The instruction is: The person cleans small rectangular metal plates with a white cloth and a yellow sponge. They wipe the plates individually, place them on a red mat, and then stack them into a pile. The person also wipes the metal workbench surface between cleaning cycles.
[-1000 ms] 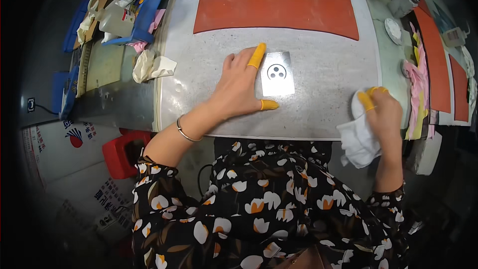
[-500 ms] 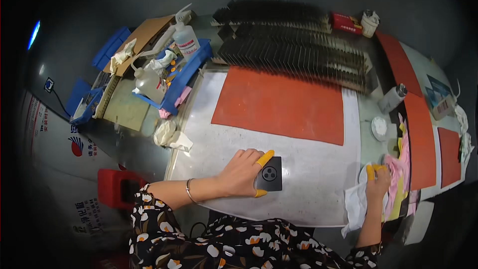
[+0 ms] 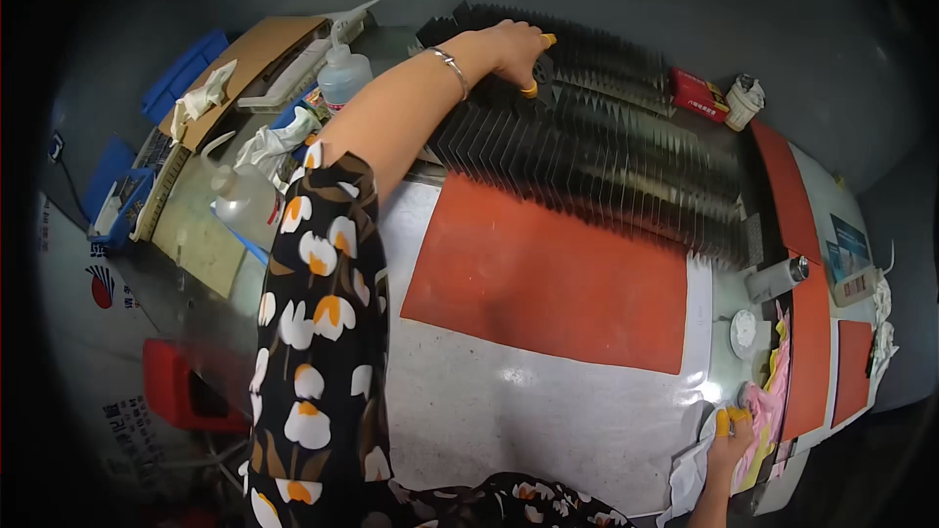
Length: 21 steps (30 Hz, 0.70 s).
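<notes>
My left hand reaches to the far racks, yellow finger cots on its thumb and a finger. Between them it grips a thin black plate with round markings, held among the upright plates. Rows of similar black plates stand on edge, closely spaced, in front of and around that hand. At the near right, my right hand, also in yellow finger cots, is closed on a white cloth. A pink cloth lies beside it. The fingertips are partly bunched, so the grip is only partly visible.
An orange-red mat lies on the white work sheet. Squeeze bottles and a blue tray stand left. On the right are a grey bottle, a small white dish and a red box. A red stool is at lower left.
My left hand has carried the black plate from the white sheet up and away to the far rack. My right hand stays by the cloths. The view has shifted.
</notes>
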Available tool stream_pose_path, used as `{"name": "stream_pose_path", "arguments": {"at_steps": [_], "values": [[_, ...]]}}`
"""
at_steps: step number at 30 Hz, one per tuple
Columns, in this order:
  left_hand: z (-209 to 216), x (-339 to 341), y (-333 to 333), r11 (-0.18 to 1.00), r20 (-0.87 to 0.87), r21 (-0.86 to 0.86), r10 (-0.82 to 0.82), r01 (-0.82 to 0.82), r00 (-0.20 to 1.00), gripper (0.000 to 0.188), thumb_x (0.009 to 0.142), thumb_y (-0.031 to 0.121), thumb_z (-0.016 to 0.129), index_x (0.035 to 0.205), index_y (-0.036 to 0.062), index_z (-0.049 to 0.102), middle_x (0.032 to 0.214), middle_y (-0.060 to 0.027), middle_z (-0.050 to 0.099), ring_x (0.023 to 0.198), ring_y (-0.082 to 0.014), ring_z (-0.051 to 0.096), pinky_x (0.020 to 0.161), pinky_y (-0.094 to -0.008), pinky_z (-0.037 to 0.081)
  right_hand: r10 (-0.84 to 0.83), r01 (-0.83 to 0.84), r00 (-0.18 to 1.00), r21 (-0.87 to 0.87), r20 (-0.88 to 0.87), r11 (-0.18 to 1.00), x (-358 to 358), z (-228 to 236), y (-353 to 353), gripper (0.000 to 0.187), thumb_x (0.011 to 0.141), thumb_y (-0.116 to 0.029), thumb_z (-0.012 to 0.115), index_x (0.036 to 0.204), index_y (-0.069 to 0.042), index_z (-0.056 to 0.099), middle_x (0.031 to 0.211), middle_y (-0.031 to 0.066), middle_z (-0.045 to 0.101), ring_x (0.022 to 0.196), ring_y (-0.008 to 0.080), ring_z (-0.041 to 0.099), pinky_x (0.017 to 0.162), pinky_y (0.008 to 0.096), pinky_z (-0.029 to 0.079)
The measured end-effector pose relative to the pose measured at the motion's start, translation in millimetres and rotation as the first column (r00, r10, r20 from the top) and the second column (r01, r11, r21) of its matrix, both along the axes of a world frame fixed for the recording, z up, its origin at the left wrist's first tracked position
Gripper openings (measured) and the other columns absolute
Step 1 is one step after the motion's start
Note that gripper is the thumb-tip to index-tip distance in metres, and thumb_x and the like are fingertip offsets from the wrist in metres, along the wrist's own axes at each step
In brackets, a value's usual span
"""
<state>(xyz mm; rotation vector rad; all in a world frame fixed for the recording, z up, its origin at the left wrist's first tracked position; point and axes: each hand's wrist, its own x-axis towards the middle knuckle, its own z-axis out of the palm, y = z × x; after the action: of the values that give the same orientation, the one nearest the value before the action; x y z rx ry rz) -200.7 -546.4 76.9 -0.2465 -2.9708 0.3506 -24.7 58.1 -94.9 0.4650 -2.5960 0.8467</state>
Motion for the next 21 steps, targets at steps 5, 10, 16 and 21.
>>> {"name": "stream_pose_path", "arguments": {"at_steps": [5, 10, 16, 21], "values": [[-20.4, -33.6, 20.3, 0.998, 0.221, -0.050, 0.033, -0.022, 0.975, 0.058, 0.062, 0.032, 0.072, 0.108, -0.0005, 0.057, 0.105, -0.0106, 0.057, 0.104, -0.0259, 0.048, 0.088, -0.0373, 0.038, -0.019, 0.019, 1.000, 0.022, 0.004, 1.000, 0.8, -3.9, 0.3, 0.011, 0.076, -0.005, 0.064, 0.079, 0.003, 0.057, 0.075, 0.0133, 0.057, 0.070, 0.0274, 0.053, 0.066, 0.0352, 0.041], [-34.1, -49.7, 33.5, 0.990, 0.321, -0.107, 0.117, -0.087, 0.940, 0.060, 0.064, 0.031, 0.070, 0.114, 0.0001, 0.054, 0.103, -0.0103, 0.058, 0.104, -0.0254, 0.047, 0.086, -0.0373, 0.037, -0.028, 0.028, 1.000, 0.029, -0.003, 0.999, -1.0, -2.5, -3.9, 0.010, 0.076, -0.004, 0.063, 0.077, 0.003, 0.056, 0.074, 0.0115, 0.057, 0.070, 0.0242, 0.053, 0.067, 0.0336, 0.041], [-26.5, -44.3, 42.2, 0.998, 0.304, -0.044, 0.056, -0.045, 0.951, 0.071, 0.065, 0.019, 0.068, 0.129, -0.0019, 0.042, 0.136, -0.0159, 0.039, 0.121, -0.0302, 0.042, 0.096, -0.0391, 0.038, -0.037, 0.034, 0.999, 0.087, 0.033, 0.996, -3.5, -2.9, 2.9, 0.014, 0.077, -0.009, 0.064, 0.082, 0.002, 0.058, 0.079, 0.0153, 0.059, 0.074, 0.0309, 0.056, 0.069, 0.0363, 0.043], [18.6, 83.3, 26.1, 0.989, -0.217, 0.131, -0.044, 0.074, 0.975, 0.052, 0.074, 0.016, 0.062, 0.121, 0.0003, 0.049, 0.115, -0.0141, 0.055, 0.107, -0.0277, 0.053, 0.088, -0.0371, 0.045, -0.024, 0.012, 0.999, 0.298, 0.037, 0.954, -24.0, 41.7, -11.7, 0.021, 0.082, -0.015, 0.060, 0.092, 0.003, 0.056, 0.085, 0.0173, 0.061, 0.082, 0.0317, 0.058, 0.076, 0.0363, 0.044]]}}
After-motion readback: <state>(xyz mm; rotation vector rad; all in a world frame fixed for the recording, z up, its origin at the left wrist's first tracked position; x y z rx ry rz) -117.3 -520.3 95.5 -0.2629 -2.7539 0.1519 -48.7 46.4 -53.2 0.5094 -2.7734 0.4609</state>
